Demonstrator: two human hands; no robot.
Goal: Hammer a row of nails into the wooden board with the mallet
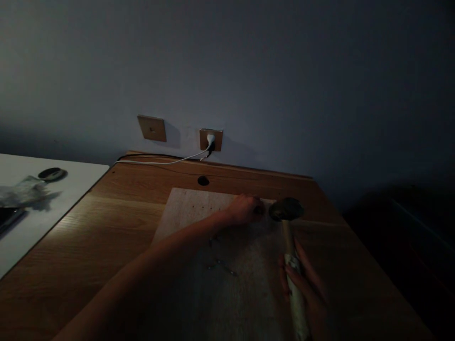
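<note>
Head view takes in a wooden desk with a pale board lying flat on it, and the work on that board looks under way rather than finished. The right hand is closed around the handle of a hammer, whose dark head is just right of the left hand. That hand is at the board's far right part, fingers curled; whether they pinch anything cannot be made out. Loose metal pieces lie scattered near the board's middle, seemingly unused. Toward its far left edge runs a short row of dark dots, probably the part already done, though holes and driven heads look alike here. How much is left cannot be counted.

Around this, a plain wall rises behind the desk, and a white table stands at the left, bearing a clear bag and a dark round object. Two wall plates sit beyond the desk, the right one holding plugs, with cables trailing left along the far edge, well apart from the hammer. Dim light and the left forearm, crossing the board, hide much of its surface.
</note>
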